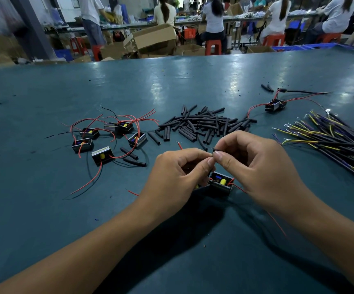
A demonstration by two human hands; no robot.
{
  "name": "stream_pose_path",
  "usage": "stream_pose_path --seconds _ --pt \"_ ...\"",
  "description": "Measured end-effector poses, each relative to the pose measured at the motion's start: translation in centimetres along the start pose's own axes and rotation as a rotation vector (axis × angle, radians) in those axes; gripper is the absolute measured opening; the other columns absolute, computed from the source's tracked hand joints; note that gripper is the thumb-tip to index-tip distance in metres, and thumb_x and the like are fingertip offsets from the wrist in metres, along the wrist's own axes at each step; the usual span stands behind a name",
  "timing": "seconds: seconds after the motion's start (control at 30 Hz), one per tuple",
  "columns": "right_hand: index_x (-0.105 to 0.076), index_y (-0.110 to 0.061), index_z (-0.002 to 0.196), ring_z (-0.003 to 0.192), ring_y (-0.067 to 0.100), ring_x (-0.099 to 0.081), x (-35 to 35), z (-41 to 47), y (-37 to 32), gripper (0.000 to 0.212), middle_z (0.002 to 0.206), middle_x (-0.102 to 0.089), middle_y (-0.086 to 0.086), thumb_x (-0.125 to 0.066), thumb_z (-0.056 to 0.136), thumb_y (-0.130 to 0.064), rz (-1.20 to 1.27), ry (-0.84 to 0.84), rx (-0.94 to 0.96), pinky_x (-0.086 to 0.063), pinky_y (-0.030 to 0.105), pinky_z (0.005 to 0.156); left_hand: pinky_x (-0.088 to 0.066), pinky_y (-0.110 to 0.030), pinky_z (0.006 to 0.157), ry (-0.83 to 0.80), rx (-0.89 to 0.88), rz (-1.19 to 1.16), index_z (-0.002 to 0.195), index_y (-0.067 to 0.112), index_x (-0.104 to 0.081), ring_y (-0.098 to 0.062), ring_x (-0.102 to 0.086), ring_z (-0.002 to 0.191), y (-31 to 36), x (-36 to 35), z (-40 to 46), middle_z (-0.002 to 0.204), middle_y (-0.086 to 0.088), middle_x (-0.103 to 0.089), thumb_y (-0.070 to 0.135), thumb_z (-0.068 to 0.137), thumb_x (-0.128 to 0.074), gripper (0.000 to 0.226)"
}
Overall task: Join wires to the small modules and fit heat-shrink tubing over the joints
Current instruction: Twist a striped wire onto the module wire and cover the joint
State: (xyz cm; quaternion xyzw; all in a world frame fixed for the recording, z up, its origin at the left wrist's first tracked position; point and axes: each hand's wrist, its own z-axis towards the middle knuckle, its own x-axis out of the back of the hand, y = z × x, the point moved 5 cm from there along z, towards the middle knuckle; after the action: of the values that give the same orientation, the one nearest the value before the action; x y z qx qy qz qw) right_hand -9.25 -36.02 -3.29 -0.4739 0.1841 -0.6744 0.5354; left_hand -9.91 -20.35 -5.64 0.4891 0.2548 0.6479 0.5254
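Both forearms reach in over the teal worktop (44, 209), the left hand (178, 172) and right hand (254, 164) meeting thumb to thumb, fingers pinched narrow on a thin wire end (213, 150). Just beneath them sits a small black module (221, 184) with red leads. Five more modules (106, 139) lie to the left, a heap of black heat-shrink tubing (203, 124) beyond the hands, and a bundle of yellow-and-purple wires (328, 143) to the right.
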Motion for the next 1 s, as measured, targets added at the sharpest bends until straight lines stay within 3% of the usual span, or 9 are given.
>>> stream_pose_path --seconds 0.13,0.27,0.5,0.63,0.73,0.9,1.0 --pt "-0.063 -0.023 0.083 0.056 0.003 -0.052 -0.2 -0.1 -0.2 0.015 0.068 -0.061 -0.014 -0.067 0.092 -0.011 -0.057 -0.005 0.024 -0.039 0.009 0.055 -0.058 -0.03 0.064 0.0 0.0 0.0 0.1 0.016 -0.076 -0.018 -0.07 0.066 0.1 -0.1 -0.1 0.075 -0.004 -0.072 0.022 0.097 -0.066 0.012" --pt "-0.062 -0.021 0.083 0.055 0.009 -0.049 -0.1 -0.1 -0.5 0.015 0.07 -0.06 -0.006 -0.067 0.092 -0.011 -0.091 0.0 0.048 -0.037 0.01 0.053 -0.059 -0.043 0.069 0.129 -0.107 0.057 0.109 0.019 -0.069 -0.02 -0.07 0.075 1.3 0.8 -0.1 0.094 0.002 -0.068 0.019 0.092 -0.064 0.017" --pt "-0.062 -0.022 0.084 0.055 0.005 -0.05 -0.2 -0.1 -0.5 0.012 0.069 -0.061 -0.005 -0.067 0.092 -0.014 -0.07 0.0 0.033 -0.039 0.011 0.053 -0.054 -0.026 0.07 0.163 -0.247 0.229 0.1 0.01 -0.072 -0.013 -0.065 0.08 2.6 1.3 -0.2 0.089 0.005 -0.065 0.013 0.093 -0.064 0.011" --pt "-0.063 -0.018 0.085 0.057 0.003 -0.052 -0.2 -0.3 -0.7 0.01 0.065 -0.059 -0.014 -0.067 0.092 -0.012 -0.116 -0.009 0.061 -0.038 0.008 0.055 -0.049 -0.026 0.065 0.16 -0.298 0.293 0.09 0.01 -0.071 -0.015 -0.061 0.075 3.1 1.3 -0.1 0.081 0.003 -0.064 0.013 0.092 -0.066 0.007" --pt "-0.066 -0.015 0.088 0.064 0.004 -0.054 -0.2 -0.4 -1.4 0.006 0.066 -0.057 -0.015 -0.068 0.091 -0.01 -0.211 -0.023 0.126 -0.038 0.008 0.059 -0.045 -0.029 0.061 0.139 -0.272 0.304 0.086 0.012 -0.069 -0.015 -0.057 0.07 3.1 1.5 0.2 0.076 0.005 -0.062 0.019 0.092 -0.066 0.01" --pt "-0.067 -0.01 0.093 0.071 0.012 -0.055 -0.4 -0.4 -1.9 0.003 0.079 -0.063 -0.004 -0.068 0.091 -0.008 -0.294 -0.048 0.213 -0.043 0.019 0.064 -0.036 -0.018 0.053 0.035 -0.077 0.113 0.083 0.015 -0.067 -0.004 -0.045 0.055 2.3 1.5 0.4 0.065 0.012 -0.055 0.026 0.092 -0.062 0.015" --pt "-0.066 -0.009 0.093 0.072 0.01 -0.053 -0.5 -0.5 -2.1 0.002 0.081 -0.063 -0.003 -0.066 0.092 -0.01 -0.335 -0.056 0.256 -0.042 0.019 0.067 -0.035 -0.018 0.053 0.048 -0.11 0.172 0.08 0.013 -0.065 -0.005 -0.044 0.056 2.7 1.5 0.2 0.064 0.01 -0.053 0.023 0.092 -0.06 0.016"
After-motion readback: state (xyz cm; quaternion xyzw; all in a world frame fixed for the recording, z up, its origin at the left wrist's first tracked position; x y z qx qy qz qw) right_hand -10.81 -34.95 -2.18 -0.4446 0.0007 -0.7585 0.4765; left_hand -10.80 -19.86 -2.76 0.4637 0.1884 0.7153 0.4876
